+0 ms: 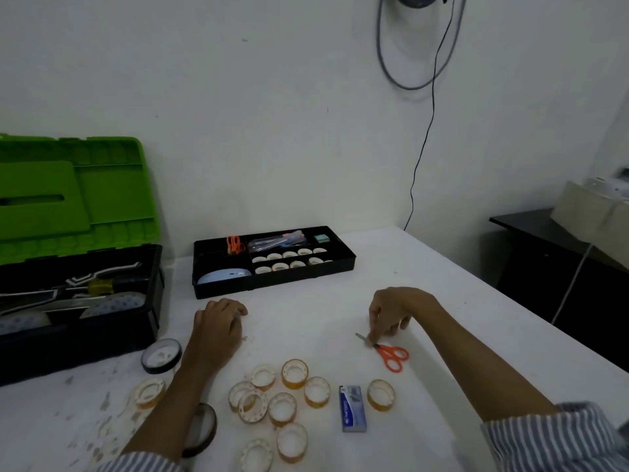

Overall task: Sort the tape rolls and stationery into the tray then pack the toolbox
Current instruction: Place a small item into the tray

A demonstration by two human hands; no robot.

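Your right hand (391, 315) pinches the metal blades of the small orange-handled scissors (388, 352) on the white counter (442, 284), likely to carry them to the black compartmented plastic tray (272, 287) (already part filled). Your left hand (218, 321) rests loosely curled, seemingly empty, beside the amber tape rolls (294, 373).
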